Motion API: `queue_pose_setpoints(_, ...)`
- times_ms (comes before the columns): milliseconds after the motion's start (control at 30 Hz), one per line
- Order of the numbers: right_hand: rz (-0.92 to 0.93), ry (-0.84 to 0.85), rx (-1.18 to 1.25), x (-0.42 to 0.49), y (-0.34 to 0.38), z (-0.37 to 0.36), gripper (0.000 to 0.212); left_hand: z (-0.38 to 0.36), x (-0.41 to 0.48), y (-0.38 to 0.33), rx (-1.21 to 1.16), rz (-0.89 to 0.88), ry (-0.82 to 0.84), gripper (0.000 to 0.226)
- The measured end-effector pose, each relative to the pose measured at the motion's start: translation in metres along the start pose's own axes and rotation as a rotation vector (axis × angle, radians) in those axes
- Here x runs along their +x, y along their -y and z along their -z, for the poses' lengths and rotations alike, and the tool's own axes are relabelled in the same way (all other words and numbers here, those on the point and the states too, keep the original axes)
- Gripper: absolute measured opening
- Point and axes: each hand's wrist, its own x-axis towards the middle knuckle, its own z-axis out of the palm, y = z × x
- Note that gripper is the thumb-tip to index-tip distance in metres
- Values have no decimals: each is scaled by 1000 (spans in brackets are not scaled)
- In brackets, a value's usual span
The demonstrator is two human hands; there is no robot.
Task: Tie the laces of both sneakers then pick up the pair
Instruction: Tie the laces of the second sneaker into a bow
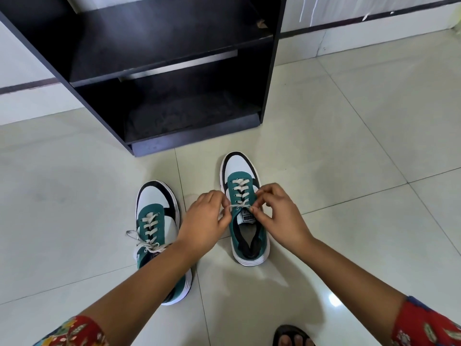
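Note:
Two green, white and black sneakers stand on the tiled floor, toes pointing away from me. The left sneaker (156, 216) has a knot with loose lace ends near its tongue; my left forearm crosses over its heel. Over the right sneaker (245, 221), my left hand (204, 224) and my right hand (279, 216) each pinch an end of its white lace (240, 206), pulled taut sideways just above the tongue label.
A black open shelf unit (159, 71) stands just beyond the sneakers, its shelves bare. Pale floor tiles (349, 146) spread to the right and left. A sandalled foot (291, 337) shows at the bottom edge.

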Motion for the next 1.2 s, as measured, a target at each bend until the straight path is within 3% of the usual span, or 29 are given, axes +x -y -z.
queue_pose_setpoints(200,-62,57,-26,5,5,3,11,4,-1,-2,-203,21,-9,21)
queue_pose_setpoints(400,-115,103,-32,11,-2,12,11,7,-1,-1,-207,123,-60,11)
queue_pose_setpoints(567,-362,83,238,9,-4,7,13,4,-3,4,-214,149,-58,12)
queue_pose_setpoints(700,-458,65,387,6,-5,5,12,0,-4,10,-276,168,-47,11)
queue_pose_setpoints(1200,-434,59,369,2,-9,6,16,-5,-5,19,-299,180,-25,11)
